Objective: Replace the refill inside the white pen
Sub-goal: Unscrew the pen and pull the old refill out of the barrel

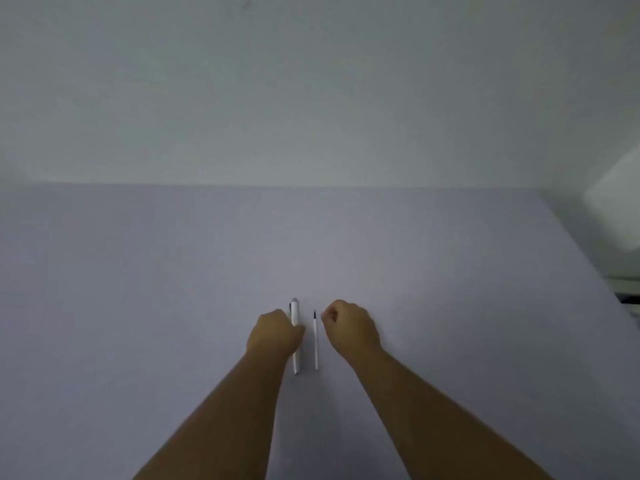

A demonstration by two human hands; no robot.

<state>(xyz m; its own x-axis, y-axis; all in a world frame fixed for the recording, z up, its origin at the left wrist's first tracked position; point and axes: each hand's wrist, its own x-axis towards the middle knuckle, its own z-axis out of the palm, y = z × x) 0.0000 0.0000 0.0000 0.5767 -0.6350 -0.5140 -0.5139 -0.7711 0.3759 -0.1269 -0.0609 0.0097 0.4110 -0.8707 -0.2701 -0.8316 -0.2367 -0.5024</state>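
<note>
Two bare forearms enter from the bottom of the frame and converge toward lower centre; left hand [275, 332] is curled over the middle of the white pen [294, 337], fingers wrapped around the barrel or at least touching it, pen apparently on the table [450, 289], not lifted; whether the grip is fully closed can't be confirmed, thumb side hidden; right hand [349, 325] is a loose fist holding nothing, knuckles just right of the refill [315, 341], near but apparently not touching; key relation: pen and refill lie parallel, side by side, long axes running near-vertical in the frame, i.e. away from the camera; pen left, refill right, narrow gap between; each hand is nearest its own part, so left takes the pen, right takes the refill, no crossover needed; pen looks white, smooth, with a greyish rounded cap end at the top of the frame, a dark clip or mark on its upper left side, and a dark tip at the bottom end; refill is a thin white tube with a short dark section at its upper end; much slimmer than the pen, likely fiddly to pinch off a flat surface; judgement: task at the start, pen appears assembled, opening not yet begun; table is plain pale lilac, wall behind is blank.
</note>
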